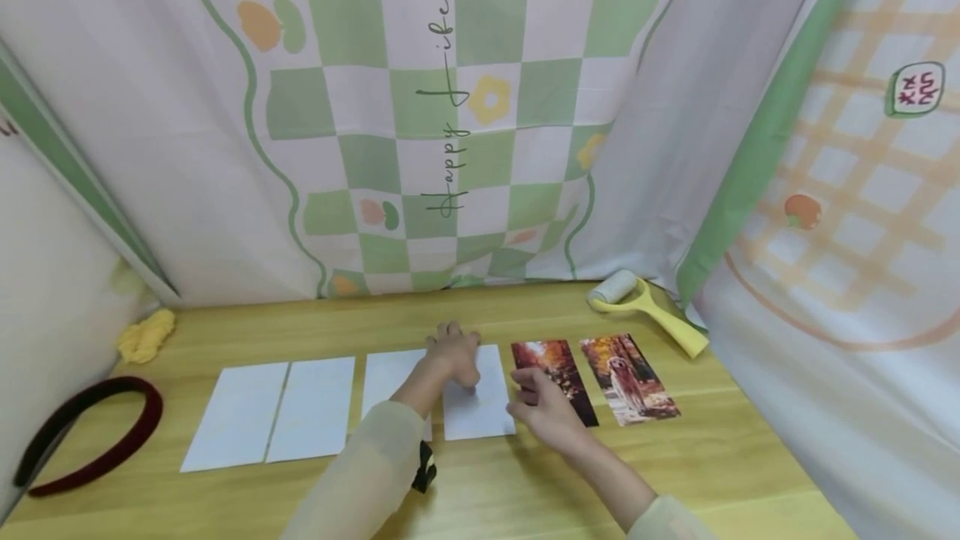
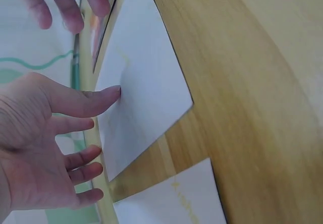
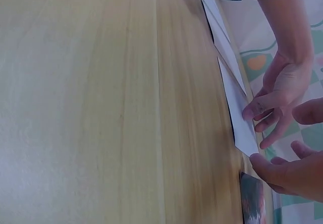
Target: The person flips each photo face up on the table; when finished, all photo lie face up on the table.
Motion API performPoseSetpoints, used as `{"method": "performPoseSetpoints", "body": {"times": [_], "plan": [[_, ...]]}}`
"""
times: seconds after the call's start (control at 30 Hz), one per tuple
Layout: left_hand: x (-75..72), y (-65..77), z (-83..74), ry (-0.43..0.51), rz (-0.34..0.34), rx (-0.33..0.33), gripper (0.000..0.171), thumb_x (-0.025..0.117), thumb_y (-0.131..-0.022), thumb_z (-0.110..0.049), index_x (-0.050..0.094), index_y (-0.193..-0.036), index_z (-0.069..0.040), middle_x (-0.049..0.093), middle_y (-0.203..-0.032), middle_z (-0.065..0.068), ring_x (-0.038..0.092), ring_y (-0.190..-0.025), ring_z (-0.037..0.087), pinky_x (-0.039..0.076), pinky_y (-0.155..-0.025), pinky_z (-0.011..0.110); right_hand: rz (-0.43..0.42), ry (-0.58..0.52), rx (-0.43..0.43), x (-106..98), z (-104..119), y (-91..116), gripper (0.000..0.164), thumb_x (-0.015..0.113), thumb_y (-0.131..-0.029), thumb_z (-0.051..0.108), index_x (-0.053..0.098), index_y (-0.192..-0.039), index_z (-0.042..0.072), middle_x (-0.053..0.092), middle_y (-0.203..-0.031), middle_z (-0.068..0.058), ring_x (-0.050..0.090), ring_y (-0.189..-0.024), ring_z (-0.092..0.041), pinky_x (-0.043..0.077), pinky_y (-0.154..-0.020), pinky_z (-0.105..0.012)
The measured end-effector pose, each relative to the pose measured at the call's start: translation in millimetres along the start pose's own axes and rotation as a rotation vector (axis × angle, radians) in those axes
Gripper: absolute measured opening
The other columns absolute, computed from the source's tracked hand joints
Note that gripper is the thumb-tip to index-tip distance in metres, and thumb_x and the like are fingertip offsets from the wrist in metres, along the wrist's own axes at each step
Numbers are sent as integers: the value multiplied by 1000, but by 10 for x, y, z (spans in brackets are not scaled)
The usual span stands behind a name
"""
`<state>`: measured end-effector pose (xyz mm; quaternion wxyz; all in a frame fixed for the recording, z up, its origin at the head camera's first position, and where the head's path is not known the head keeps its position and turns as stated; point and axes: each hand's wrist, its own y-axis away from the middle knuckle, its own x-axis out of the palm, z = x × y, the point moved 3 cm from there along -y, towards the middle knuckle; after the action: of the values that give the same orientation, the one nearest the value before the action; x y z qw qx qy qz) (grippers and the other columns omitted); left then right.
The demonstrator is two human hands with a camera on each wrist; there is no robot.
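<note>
My left hand [image 1: 453,355] is spread over a white card [image 1: 480,407], its thumb at the card's surface and its fingers reaching past the far edge. Relaxed and slightly bent, my right hand [image 1: 553,417] hovers between that card's right edge and a picture card of red autumn trees [image 1: 546,355], partly covering the picture. Neither hand grips anything. To the right lies a picture card of a dog among autumn leaves [image 1: 628,382]. Another white card [image 1: 390,369] is partly hidden by the left forearm. In the left wrist view the thumb crosses the white card [image 2: 149,57].
Two more white cards [image 1: 242,415] lie side by side on the left of the wooden table [image 1: 540,490]. Beyond them are a dark red headband [image 1: 146,423] and a yellow bundle [image 1: 146,336]. A yellow-handled lint roller [image 1: 652,307] lies at the back right. Patterned curtains [image 1: 420,107] surround the table.
</note>
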<state>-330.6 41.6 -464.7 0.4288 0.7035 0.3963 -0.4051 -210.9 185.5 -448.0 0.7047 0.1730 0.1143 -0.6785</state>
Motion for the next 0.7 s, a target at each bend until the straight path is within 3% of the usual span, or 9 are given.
{"method": "performPoseSetpoints", "body": {"times": [0.37,0.7], "plan": [[28,-65,41,30,25,4,87,89,-76,-16,48,-152,-18,34,-162,25,25,-155,44,16,-129,68,-3,-63,79,-33,-20,14,55,66,-90,4,48,-140,-11,53,-146,-35,56,-133,-50,51,-111,-56],[-1,-27,69,98,20,10,77,89,-77,-15,51,-143,-8,40,-152,25,31,-148,42,21,-130,62,29,-274,168,1,-51,-3,54,60,-92,-1,40,-141,-14,47,-143,-38,61,-124,-42,58,-105,-46]]}}
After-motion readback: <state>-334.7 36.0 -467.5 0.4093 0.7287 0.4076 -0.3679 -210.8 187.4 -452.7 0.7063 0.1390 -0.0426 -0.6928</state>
